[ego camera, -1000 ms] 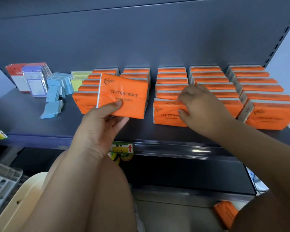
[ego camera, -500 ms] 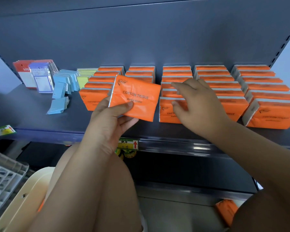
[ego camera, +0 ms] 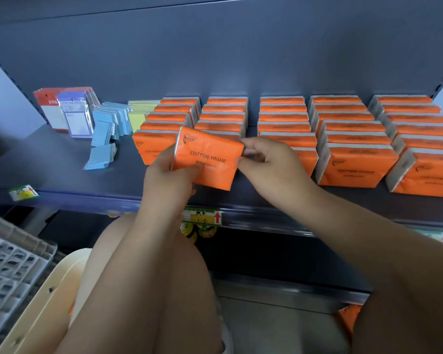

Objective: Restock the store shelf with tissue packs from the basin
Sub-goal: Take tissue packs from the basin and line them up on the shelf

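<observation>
An orange tissue pack [ego camera: 210,157] marked COTTON TISSUE hangs tilted above the front of the dark shelf [ego camera: 62,164]. My left hand [ego camera: 169,177] grips its left lower edge with the thumb on the face. My right hand [ego camera: 269,162] pinches its right end. Behind it, several rows of orange tissue packs [ego camera: 353,139] stand on the shelf, reaching back to the wall. A cream basin [ego camera: 41,310] shows at the lower left, its inside mostly hidden by my arm.
Blue packets [ego camera: 108,129] and red and purple cards [ego camera: 69,111] fill the shelf's left end. A grey plastic crate [ego camera: 8,269] sits at the far left below. Price tags [ego camera: 202,217] line the shelf's front rail. One orange pack [ego camera: 348,318] lies on the floor at the lower right.
My right hand left the front pack of the third row and moved left onto the held pack's right end. The pack shifted right and tilted; the camera drew closer.
</observation>
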The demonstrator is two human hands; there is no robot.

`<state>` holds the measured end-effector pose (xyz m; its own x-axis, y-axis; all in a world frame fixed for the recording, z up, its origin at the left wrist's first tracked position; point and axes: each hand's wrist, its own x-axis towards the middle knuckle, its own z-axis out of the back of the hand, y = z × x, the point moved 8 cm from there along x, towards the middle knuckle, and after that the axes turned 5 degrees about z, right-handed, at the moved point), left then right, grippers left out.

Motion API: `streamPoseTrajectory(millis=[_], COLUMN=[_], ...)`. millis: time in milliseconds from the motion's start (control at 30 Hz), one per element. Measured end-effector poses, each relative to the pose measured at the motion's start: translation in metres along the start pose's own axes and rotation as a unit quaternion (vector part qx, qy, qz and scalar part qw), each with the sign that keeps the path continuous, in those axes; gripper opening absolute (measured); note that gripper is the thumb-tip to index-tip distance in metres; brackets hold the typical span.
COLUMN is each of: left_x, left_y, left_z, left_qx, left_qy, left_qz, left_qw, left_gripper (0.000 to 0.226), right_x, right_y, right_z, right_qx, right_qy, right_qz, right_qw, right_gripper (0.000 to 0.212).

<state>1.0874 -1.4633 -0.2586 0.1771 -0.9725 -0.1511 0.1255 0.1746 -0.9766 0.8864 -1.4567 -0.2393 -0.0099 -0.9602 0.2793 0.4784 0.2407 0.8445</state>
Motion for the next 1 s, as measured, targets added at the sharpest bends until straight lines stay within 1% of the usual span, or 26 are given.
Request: streamPoseTrajectory(millis=[67, 133, 200, 267, 300, 400, 467, 533, 667, 800, 900, 1000], left_x=[0.004, 0.007, 0.012, 0.012, 0.013, 0.017, 0.017, 0.019, 0.022, 0.027, 0.028, 0.029], left_y=[0.001, 0.001, 0.002, -0.001, -0.002, 0.0, 0.001, 0.004, 0.006, 0.011, 0.013, 0.014], left_z=[0.004, 0.005, 0.004, 0.001, -0.001, -0.006, -0.007, -0.007, -0.01, -0.012, -0.013, -0.016], left_qx=[0.054, 0.093, 0.11, 0.105, 0.097, 0.08, 0.08, 0.072, 0.045, -0.013, -0.027, -0.049], left_qy=[-0.03, -0.049, -0.05, -0.037, -0.033, -0.028, -0.034, -0.042, -0.032, -0.017, -0.017, -0.018], left_qz=[-0.001, 0.02, 0.046, 0.06, 0.06, 0.054, 0.054, 0.064, 0.084, 0.136, 0.146, 0.153], left_qw=[0.998, 0.994, 0.992, 0.992, 0.993, 0.995, 0.995, 0.994, 0.995, 0.99, 0.989, 0.987], left_gripper=[0.022, 0.017, 0.015, 0.011, 0.014, 0.04, 0.049, 0.052, 0.05, 0.04, 0.03, 0.032], right_x=[-0.001, -0.002, -0.002, 0.0, 0.001, 0.003, 0.005, 0.007, 0.007, 0.005, 0.003, 0.002], right_y=[0.002, 0.008, 0.011, 0.009, 0.008, 0.006, 0.007, 0.005, 0.0, -0.006, -0.005, -0.007], right_z=[-0.008, -0.015, -0.021, -0.025, -0.027, -0.034, -0.036, -0.036, -0.038, -0.04, -0.041, -0.043], right_qx=[-0.014, -0.028, -0.038, -0.052, -0.059, -0.063, -0.071, -0.08, -0.098, -0.101, -0.108, -0.126], right_qy=[-0.002, 0.005, 0.01, 0.008, 0.01, 0.02, 0.021, 0.02, 0.014, 0.012, 0.022, 0.038], right_qz=[-0.001, 0.013, 0.016, 0.013, 0.01, 0.011, 0.019, 0.013, -0.002, -0.02, -0.017, -0.011], right_qw=[1.0, 1.0, 0.999, 0.999, 0.998, 0.998, 0.997, 0.996, 0.995, 0.995, 0.994, 0.991], right_gripper=[0.039, 0.035, 0.032, 0.03, 0.031, 0.039, 0.04, 0.039, 0.029, 0.035, 0.036, 0.033])
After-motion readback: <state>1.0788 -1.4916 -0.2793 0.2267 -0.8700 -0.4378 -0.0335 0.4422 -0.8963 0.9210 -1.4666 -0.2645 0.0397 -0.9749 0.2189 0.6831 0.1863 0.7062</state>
